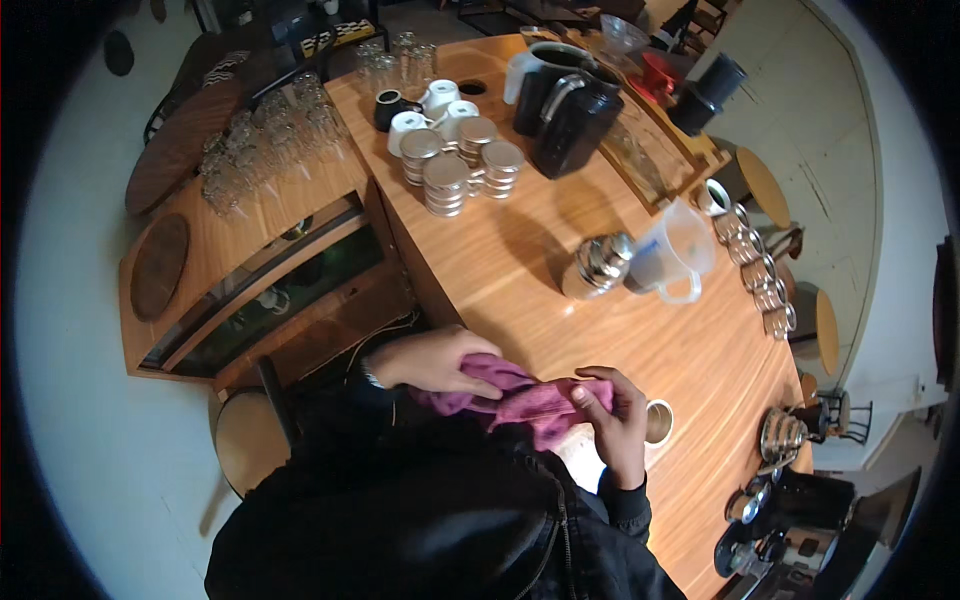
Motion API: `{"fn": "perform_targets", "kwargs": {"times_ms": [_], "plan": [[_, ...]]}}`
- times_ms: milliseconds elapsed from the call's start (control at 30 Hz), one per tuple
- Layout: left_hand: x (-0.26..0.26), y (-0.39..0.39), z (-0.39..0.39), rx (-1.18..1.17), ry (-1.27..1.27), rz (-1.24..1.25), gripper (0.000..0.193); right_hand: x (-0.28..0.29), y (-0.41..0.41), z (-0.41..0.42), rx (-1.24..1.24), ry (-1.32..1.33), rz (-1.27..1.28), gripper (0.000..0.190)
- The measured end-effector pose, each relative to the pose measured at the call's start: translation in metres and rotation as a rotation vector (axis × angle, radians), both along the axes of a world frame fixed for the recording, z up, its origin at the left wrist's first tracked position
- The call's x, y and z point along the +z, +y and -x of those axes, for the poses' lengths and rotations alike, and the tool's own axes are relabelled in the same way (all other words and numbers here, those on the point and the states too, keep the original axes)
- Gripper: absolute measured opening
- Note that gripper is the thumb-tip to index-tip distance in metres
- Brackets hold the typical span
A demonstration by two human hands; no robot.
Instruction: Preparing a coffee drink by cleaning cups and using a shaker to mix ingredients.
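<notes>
A crumpled purple cloth (540,405) is stretched between my two hands, close to my chest at the counter's near edge. My left hand (439,364) grips its left end, the fingers laid over the folds. At the right end my right hand (619,420) pinches the cloth between thumb and fingers. Just right of that hand a white-rimmed round cup (659,424) is on the wooden counter (525,300). Something bright white (583,457) shows below the cloth; what it is I cannot tell. Farther forward are a steel cocktail shaker (598,265) and a clear plastic measuring jug (675,251).
Metal mugs (446,184), white cups (409,127) and dark pitchers (577,124) are at the far end. More metal cups (757,270) line the right edge, with a kettle (781,435) nearer. Upturned glasses (270,142) fill the left side counter. A round stool (251,442) stands lower left.
</notes>
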State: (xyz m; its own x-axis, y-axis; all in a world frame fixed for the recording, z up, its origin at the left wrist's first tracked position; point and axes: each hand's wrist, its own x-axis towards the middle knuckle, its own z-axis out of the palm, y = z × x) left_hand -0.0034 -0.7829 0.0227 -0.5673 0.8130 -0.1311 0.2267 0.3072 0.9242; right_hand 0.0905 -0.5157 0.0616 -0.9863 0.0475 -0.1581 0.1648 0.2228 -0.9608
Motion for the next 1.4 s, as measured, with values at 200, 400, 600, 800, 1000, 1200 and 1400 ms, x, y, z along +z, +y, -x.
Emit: {"fn": "perform_targets", "kwargs": {"times_ms": [200,400,600,800,1000,1200,1400], "plan": [[0.03,-0.087,0.069,0.655,0.208,-0.216,0.046,-0.004,-0.064,0.11,0.1,0.307,0.154,0.012],[0.054,-0.132,0.13,0.875,0.587,0.085,0.086,-0.014,-0.136,0.266,-0.139,0.742,-0.119,0.013],[0.049,-0.209,0.027,0.814,0.323,0.211,0.066,-0.064,-0.152,0.239,-0.131,0.94,-0.482,0.029],[0.069,-0.248,-0.175,1.248,0.165,0.507,0.05,-0.059,-0.202,0.133,0.31,0.847,-0.176,0.022],[0.053,-0.193,-0.392,1.968,0.084,0.584,0.052,-0.1,-0.275,0.066,0.829,-0.08,0.384,0.037],[-0.06,-0.147,-0.497,2.696,-0.013,-0.158,0.122,-0.117,-0.384,0.03,1.03,-0.276,0.164,0.08],[-0.135,-0.181,-0.467,2.853,0.475,-0.394,0.083,-0.187,-0.412,0.006,1.082,-0.234,0.181,0.076]]}}
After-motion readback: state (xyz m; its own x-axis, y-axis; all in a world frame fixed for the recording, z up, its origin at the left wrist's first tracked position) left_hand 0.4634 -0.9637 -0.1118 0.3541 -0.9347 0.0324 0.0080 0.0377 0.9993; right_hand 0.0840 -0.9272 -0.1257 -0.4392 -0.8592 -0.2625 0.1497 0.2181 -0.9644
